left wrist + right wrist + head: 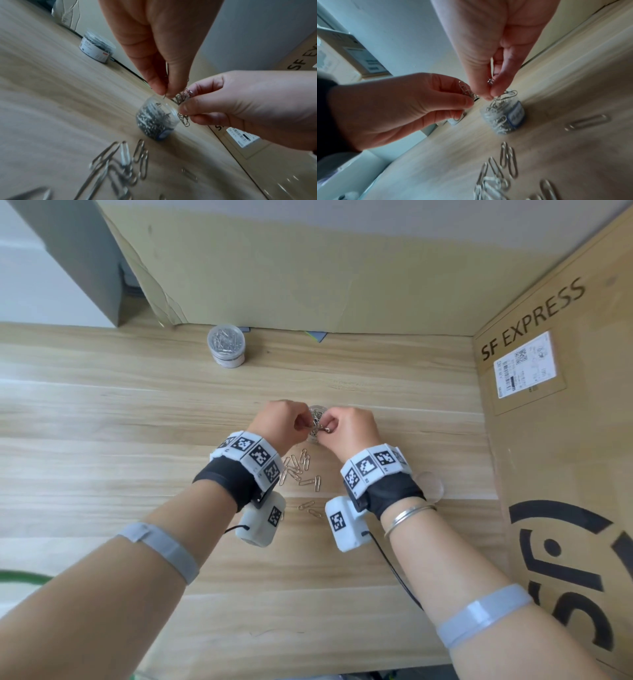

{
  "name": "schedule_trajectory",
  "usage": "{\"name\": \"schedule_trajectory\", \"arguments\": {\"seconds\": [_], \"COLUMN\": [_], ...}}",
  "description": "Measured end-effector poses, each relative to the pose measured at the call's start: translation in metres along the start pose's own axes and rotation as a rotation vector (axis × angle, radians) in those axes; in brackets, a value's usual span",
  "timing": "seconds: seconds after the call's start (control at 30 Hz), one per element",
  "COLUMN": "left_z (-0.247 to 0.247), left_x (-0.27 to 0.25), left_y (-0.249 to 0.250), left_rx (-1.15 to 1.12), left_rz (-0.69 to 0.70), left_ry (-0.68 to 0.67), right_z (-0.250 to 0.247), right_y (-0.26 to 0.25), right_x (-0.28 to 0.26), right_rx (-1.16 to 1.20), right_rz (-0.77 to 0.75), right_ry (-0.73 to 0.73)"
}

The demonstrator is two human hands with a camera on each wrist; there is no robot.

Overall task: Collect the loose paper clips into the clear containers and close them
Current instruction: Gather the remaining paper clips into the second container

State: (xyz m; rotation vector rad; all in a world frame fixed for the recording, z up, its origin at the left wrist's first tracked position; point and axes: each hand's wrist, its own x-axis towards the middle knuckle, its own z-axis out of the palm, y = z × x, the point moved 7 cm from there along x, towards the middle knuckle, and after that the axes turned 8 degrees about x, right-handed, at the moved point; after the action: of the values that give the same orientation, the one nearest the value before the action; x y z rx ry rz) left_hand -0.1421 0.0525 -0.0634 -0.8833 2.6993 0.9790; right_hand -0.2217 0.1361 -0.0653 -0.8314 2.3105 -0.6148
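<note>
— What is held by the hands?

— A bunch of paper clips (182, 97) is pinched by the right hand (346, 428) between thumb and fingers, so its grip is closed on them. More clips are pinched by the left hand (279, 419) at the fingertips (158, 86); this grip is closed on clips too. Both hands are held just above the open jar (503, 115).

— Where is the open jar placed?

— It is placed about the middle of the surface (102, 440), upright, and it is nearly filled with clips. A blue label is seen low on its wall.

— Are clips left outside?

— Yes. Loose clips (301, 470) are spread on the surface toward the near edge from the jar, between the two wrists. Some of them are overlapping.

— Is a second container seen?

— A closed jar (226, 345) full of clips is standing at the far edge, next to the cardboard wall (308, 268). A clear round lid (432, 486) is lying flat by the right wrist, near the cardboard box (548, 440) on the right edge.
</note>
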Motion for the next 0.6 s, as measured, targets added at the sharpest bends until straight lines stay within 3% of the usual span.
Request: {"name": "schedule_trajectory", "arguments": {"seconds": [0.43, 0.6], "left_z": [0.003, 0.008], "left_x": [0.024, 0.028], "left_y": [0.003, 0.007], "left_rx": [0.017, -0.016], "left_rz": [-0.02, -0.017], "left_ry": [0.009, -0.018], "right_z": [-0.005, -0.017], "right_y": [0.014, 0.021], "right_x": [0.017, 0.012], "right_rx": [0.218, 0.161], "right_rz": [0.025, -0.024], "right_ry": [0.005, 0.048]}}
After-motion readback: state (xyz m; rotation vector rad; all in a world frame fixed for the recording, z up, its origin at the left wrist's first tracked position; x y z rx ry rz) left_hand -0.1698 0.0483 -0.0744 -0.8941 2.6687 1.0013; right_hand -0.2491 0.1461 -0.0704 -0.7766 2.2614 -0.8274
